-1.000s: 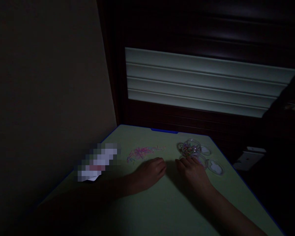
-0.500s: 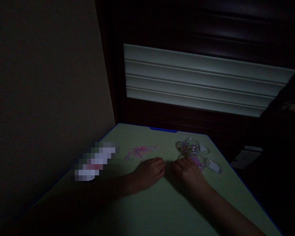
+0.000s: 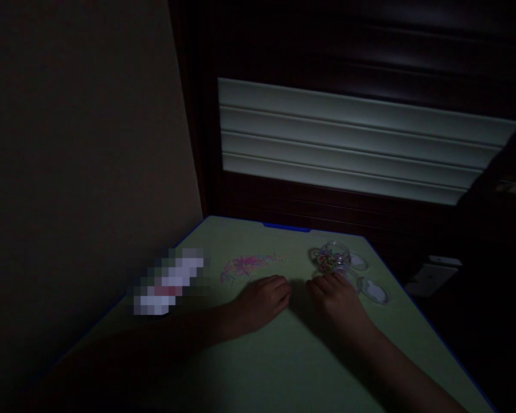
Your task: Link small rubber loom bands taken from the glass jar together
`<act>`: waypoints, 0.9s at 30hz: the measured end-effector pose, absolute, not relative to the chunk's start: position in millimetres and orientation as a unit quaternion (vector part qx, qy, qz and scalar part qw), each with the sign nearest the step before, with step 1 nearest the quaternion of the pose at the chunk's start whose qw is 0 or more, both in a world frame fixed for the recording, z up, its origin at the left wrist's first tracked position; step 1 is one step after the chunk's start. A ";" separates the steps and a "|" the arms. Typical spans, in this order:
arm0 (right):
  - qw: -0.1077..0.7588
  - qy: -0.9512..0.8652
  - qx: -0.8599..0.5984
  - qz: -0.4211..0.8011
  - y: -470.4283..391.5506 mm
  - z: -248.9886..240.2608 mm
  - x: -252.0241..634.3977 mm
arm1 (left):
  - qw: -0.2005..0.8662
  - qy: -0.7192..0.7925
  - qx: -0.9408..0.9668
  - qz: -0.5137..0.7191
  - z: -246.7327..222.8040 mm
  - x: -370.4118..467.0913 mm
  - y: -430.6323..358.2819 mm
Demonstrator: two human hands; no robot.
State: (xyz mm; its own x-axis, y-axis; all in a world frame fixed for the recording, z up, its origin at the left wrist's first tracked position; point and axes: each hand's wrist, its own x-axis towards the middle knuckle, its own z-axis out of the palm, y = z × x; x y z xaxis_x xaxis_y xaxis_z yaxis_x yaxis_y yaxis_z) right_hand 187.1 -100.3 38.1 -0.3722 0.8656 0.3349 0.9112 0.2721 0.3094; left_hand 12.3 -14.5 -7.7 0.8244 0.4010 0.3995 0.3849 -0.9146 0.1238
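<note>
My left hand (image 3: pixel 266 301) rests over the table with its fingers curled together; anything between them is hidden. Just beyond it lies a loose pile of tiny pink and pale coloured sticks (image 3: pixel 245 265). To the right, my right hand (image 3: pixel 337 298) is closed, knuckles up, in front of a small clear jar (image 3: pixel 350 277) and hiding most of it. Whether its fingers hold anything does not show. Behind stands another clear jar (image 3: pixel 333 258) with multicoloured small pieces inside. A gap separates the two hands.
Two round lids with pale discs, the near lid (image 3: pixel 374 290) and the far lid (image 3: pixel 358 261), lie right of the jars. A pixelated white object (image 3: pixel 172 284) is at the table's left. The light green table (image 3: pixel 275 367) has a blue edge. A wall and louvred door stand behind.
My right hand has shifted slightly to the right and now covers more of the near jar. My left hand stays almost where it was.
</note>
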 end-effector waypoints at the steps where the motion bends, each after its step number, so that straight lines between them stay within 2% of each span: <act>1: 0.040 -0.786 -0.567 -0.243 -101.4 41.0 189.1 | 0.018 0.207 0.955 0.213 -7.7 12.1 -14.4; 10: 0.002 -0.617 -0.725 -0.305 -116.2 64.3 206.2 | 0.013 0.201 0.959 0.201 -6.1 10.5 -13.5; 27: -0.008 -0.608 -0.736 -0.296 -111.8 59.5 207.4 | -0.009 0.192 0.960 0.204 -8.4 10.9 -12.0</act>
